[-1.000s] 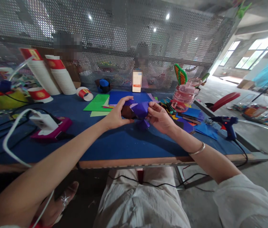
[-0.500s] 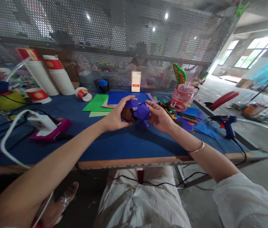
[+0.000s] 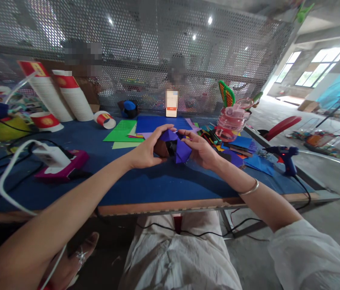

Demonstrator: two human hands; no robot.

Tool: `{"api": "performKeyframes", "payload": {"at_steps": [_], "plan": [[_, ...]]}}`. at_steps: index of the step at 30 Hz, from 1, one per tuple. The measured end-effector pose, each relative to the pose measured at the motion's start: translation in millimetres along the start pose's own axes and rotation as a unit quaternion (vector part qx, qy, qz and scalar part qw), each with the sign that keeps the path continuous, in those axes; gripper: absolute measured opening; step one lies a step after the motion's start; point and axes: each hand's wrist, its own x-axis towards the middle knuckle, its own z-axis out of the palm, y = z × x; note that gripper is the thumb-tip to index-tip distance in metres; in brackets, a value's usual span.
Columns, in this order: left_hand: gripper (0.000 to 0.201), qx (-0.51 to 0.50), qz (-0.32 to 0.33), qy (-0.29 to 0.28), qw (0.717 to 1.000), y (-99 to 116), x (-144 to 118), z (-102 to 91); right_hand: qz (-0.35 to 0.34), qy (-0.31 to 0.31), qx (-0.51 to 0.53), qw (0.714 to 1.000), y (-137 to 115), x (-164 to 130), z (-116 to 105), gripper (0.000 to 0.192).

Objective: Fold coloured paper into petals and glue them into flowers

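Left hand (image 3: 145,151) and right hand (image 3: 200,150) both grasp purple paper (image 3: 179,147) over blue surface (image 3: 145,183); glue gun (image 3: 283,156) at 3 o'clock.

Blue-topped table (image 3: 145,185) spans frame middle. Upper left: paper cup stacks (image 3: 64,96), yellow bowl (image 3: 1,129). Centre: coloured paper sheets (image 3: 127,131). Right: pink bottle (image 3: 230,123), glue gun (image 3: 283,155).

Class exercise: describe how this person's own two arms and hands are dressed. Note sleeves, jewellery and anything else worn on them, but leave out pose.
Both forearms are bare. The right arm carries a thin metal bangle near the wrist and a loose white sleeve bunched around the elbow. The left hand and right hand wear no gloves; no rings can be made out. No left sleeve shows.
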Motion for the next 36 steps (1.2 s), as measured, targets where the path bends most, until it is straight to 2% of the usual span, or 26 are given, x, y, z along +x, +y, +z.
{"api": "performKeyframes", "payload": {"at_steps": [5,10,15,21,25,31,36], "plan": [[0.101,-0.066,-0.043,-0.018,0.997,2,-1,1.8,0.014,0.028,-0.018,0.999,-4,1,0,0.031],[0.100,-0.088,-0.066,-0.054,0.992,6,-2,2.8,0.029,0.041,-0.039,0.998,-4,1,-1,0.029],[0.096,-0.069,-0.047,-0.032,0.996,8,-3,5.1,0.013,0.052,-0.056,0.997,-1,3,0,0.026],[0.095,-0.083,-0.074,-0.047,0.993,15,-4,9.8,-0.016,0.076,-0.070,0.994,3,4,2,0.027],[0.095,-0.059,-0.053,-0.036,0.996,19,-4,15.1,-0.051,0.088,-0.088,0.991,7,3,4,0.027],[0.094,-0.035,-0.057,-0.039,0.997,23,-6,26.8,-0.106,0.099,-0.119,0.982,17,4,2,0.023],[0.092,0.039,0.005,-0.017,0.999,25,-5,32.4,-0.135,0.127,-0.146,0.972,24,8,-2,0.023]]}}
